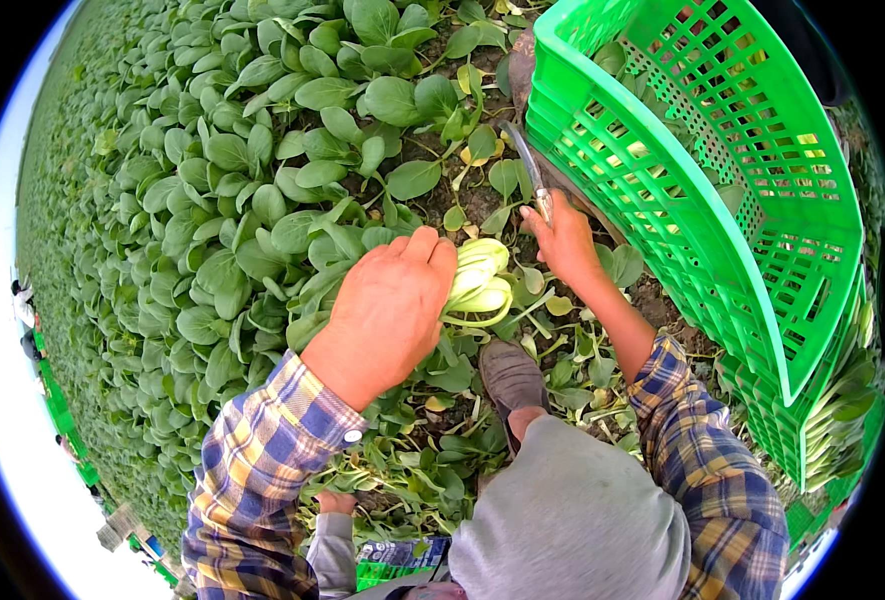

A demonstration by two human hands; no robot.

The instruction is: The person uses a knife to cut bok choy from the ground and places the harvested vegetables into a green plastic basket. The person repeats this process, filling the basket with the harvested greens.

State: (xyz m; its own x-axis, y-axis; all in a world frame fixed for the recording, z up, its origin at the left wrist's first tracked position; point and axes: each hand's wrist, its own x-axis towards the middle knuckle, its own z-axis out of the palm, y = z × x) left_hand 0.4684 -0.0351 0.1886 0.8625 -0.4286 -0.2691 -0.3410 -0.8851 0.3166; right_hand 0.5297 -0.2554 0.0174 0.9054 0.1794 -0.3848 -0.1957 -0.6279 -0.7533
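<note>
My left hand [393, 311] is closed around a bunch of leafy greens, likely bok choy [480, 283], whose pale stem ends stick out to the right. Its leaves are mostly hidden beneath the hand. To the right, my right hand [566, 236] grips the handle of a sickle [526, 161], with the curved metal blade pointing up and away. The blade lies close to the near corner of a green plastic crate [656, 180]. Inside that crate some leafy greens [626, 71] show, partly seen through the slotted walls.
Dense rows of leafy plants [225, 150] fill the left. Trimmed leaves [442, 472] litter the soil around my shoe [513, 379]. Below the tilted-looking crate is another green crate [772, 420], with harvested greens [840, 412] beside it. Distant people [23, 300] and crates [59, 409] line the field's left edge.
</note>
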